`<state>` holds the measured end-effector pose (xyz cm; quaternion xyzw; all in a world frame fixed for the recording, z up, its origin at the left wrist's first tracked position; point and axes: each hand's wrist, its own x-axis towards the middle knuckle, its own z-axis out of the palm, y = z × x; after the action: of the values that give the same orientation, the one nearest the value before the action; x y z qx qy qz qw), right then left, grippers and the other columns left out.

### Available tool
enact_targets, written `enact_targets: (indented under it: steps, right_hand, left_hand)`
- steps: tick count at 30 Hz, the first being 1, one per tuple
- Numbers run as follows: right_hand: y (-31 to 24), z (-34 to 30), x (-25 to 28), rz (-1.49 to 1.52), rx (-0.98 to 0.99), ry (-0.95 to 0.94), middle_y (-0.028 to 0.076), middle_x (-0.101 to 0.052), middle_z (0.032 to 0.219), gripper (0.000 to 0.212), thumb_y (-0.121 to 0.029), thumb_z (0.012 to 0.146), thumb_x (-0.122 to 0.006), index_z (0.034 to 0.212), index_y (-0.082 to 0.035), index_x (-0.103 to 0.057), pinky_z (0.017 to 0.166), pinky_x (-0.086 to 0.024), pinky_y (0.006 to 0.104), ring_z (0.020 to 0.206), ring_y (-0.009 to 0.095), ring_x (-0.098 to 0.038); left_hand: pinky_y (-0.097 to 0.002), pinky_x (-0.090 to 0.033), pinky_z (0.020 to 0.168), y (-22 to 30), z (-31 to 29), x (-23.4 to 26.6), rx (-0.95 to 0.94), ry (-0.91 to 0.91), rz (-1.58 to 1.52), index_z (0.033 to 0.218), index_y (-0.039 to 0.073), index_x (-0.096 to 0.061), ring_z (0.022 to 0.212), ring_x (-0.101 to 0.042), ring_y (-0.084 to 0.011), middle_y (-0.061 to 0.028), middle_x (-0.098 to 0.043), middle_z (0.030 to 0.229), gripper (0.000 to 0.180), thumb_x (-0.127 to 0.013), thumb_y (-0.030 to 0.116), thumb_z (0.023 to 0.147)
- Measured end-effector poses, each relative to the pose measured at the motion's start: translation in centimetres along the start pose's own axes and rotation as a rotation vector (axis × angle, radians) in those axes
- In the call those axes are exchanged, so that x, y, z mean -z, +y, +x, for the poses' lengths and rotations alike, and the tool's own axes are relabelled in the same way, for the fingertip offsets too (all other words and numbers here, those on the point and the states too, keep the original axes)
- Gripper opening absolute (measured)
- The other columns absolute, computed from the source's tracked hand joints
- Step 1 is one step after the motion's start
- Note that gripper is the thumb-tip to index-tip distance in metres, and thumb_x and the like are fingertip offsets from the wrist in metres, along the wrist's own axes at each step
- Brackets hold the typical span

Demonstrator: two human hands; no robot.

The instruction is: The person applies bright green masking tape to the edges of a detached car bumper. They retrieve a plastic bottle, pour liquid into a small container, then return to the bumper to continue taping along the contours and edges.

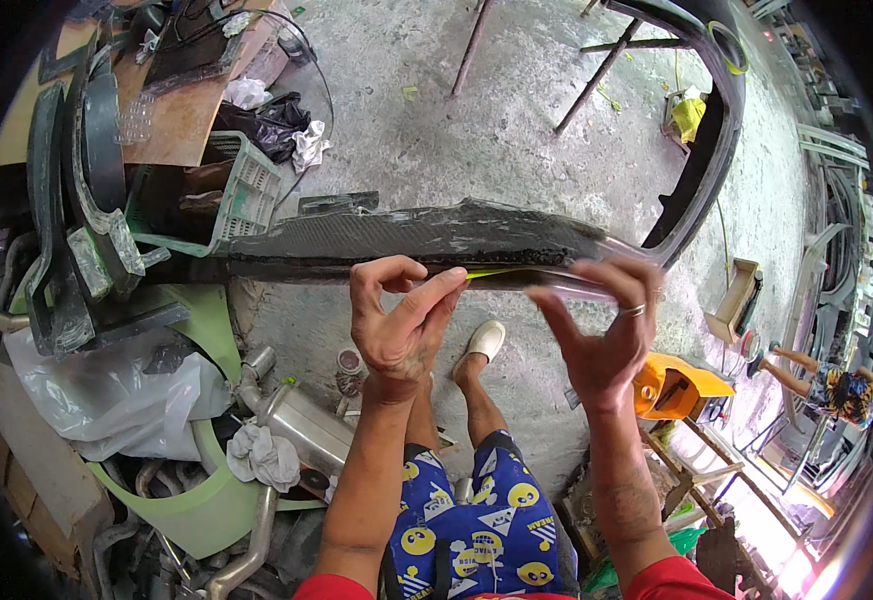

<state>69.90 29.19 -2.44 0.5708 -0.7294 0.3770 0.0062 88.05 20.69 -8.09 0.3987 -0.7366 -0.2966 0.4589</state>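
Observation:
A long dark, scuffed curved panel, resembling a car bumper (397, 232), lies across the middle, its right end bending up and away. Along its near edge runs a thin yellow-green strip of tape (497, 271). My left hand (402, 320) is closed on the strip's left end, thumb and bent fingers together at the panel edge. To the right, my right hand (607, 330), a ring on one finger, has its thumb apart from its curled fingers. Those fingertips are slightly blurred at the edge, partly hiding the strip there.
A green plastic crate (247, 190) stands left, near a wooden table (172, 120). Metal exhaust parts (302, 425) and a light green panel (187, 510) crowd the lower left. A yellow-green ring (727, 47) hangs on the panel's far end. An orange plastic object (692, 385) and a person (842, 392) are right.

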Motion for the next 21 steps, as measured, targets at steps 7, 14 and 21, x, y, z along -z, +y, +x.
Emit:
enact_targets:
  steps: [7, 14, 21]
  right_hand:
    - [-1.4, -1.8, -0.8, 0.075, -0.032, -0.435, 0.004, -0.060, 0.061, 0.049, -0.023, 0.087, -0.081, 0.133, -0.014, -0.065, 0.049, -0.047, 0.0351, 0.051, 0.022, -0.060]
    - [-1.3, -0.3, 0.1, -0.033, -0.022, -0.570, 0.005, -0.060, 0.060, 0.050, -0.028, 0.092, -0.074, 0.139, -0.019, -0.059, 0.048, -0.048, 0.0378, 0.053, 0.024, -0.062]
    - [-0.9, 0.1, 0.6, -0.103, -0.083, -0.597, 0.005, -0.061, 0.061, 0.041, -0.029, 0.093, -0.072, 0.133, -0.024, -0.064, 0.049, -0.049, 0.0373, 0.053, 0.024, -0.063]
  left_hand:
    - [-0.0290, -0.046, 0.072, 0.3, 0.1, 0.0, 0.027, -0.016, -0.036, 0.103, 0.017, -0.080, 0.086, -0.056, -0.0169, -0.0018, -0.057, 0.099, 0.032, -0.088, 0.005, 0.074]
    - [-0.0297, -0.045, 0.071, 0.2, 0.4, -0.1, 0.040, -0.020, -0.040, 0.103, 0.017, -0.080, 0.086, -0.057, -0.0164, -0.0013, -0.057, 0.098, 0.031, -0.087, 0.005, 0.075]
    - [-0.0301, -0.045, 0.073, 0.0, 0.3, 0.0, 0.040, -0.018, -0.041, 0.103, 0.018, -0.080, 0.086, -0.057, -0.0165, -0.0010, -0.058, 0.097, 0.033, -0.087, 0.004, 0.074]
